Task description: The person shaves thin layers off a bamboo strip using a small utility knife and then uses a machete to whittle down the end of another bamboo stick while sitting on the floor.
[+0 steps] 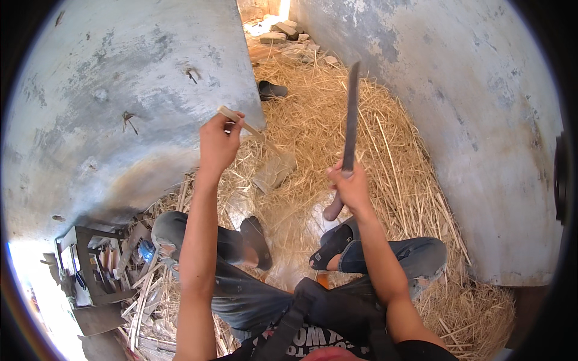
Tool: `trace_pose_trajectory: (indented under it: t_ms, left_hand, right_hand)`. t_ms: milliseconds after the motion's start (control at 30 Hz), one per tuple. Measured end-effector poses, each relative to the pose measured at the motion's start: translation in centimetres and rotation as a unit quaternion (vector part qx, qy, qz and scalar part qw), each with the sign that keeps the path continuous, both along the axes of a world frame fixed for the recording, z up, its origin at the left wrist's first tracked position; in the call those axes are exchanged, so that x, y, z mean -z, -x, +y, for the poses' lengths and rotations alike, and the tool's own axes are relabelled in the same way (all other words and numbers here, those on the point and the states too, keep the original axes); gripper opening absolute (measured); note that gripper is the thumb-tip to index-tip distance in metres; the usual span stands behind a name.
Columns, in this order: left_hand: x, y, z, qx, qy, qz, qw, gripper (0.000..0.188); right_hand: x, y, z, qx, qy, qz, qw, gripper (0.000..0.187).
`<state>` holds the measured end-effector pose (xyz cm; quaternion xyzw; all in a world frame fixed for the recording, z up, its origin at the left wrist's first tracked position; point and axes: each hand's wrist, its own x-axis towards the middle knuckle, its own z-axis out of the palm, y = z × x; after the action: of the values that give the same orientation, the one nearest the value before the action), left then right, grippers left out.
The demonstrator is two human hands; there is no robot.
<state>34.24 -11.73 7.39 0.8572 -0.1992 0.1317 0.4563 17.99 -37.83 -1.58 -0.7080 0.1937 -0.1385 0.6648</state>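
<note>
Raised before the wall on the left, my left hand (218, 144) pinches a slim pale bamboo strip (228, 112) that slants down to the right. The strip's lower end blurs into the shavings behind it. My right hand (353, 188) is closed around the handle of a machete (351, 117), its long dark blade pointing up and away. The handle's rounded brown end shows below my fist. Blade and strip are well apart. Below and between my hands, a wooden block (274, 172) lies among the shavings.
Pale shavings (385, 162) cover the floor. Grey walls (457, 120) close in on both sides. A dark slipper (272, 90) lies by the left wall's edge, with bricks (289, 30) beyond. A dark wooden rack (96, 271) stands at lower left, beside my bent legs.
</note>
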Motion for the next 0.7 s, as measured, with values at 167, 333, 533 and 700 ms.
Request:
trace_pose_trajectory:
  t_ms: [167, 333, 533, 700]
  left_hand:
    - [1.6, -0.6, -0.2, 0.020, -0.002, -0.026, 0.999, 0.014]
    - [1.6, -0.3, 0.3, 0.035, -0.011, -0.052, 0.998, 0.016]
    - [1.2, 0.1, 1.5, 0.035, 0.028, -0.087, 0.995, 0.019]
    - [0.3, 1.1, 1.7, 0.005, 0.066, -0.098, 0.993, 0.016]
  right_hand:
    - [-2.6, 0.7, 6.5, -0.136, -0.052, 0.104, 0.984, 0.027]
    - [0.9, 2.0, 10.7, -0.174, 0.089, 0.111, 0.974, 0.051]
    - [3.1, 2.1, 11.0, -0.182, 0.092, 0.165, 0.965, 0.053]
    - [2.9, 2.0, 10.2, -0.200, 0.104, 0.138, 0.964, 0.051]
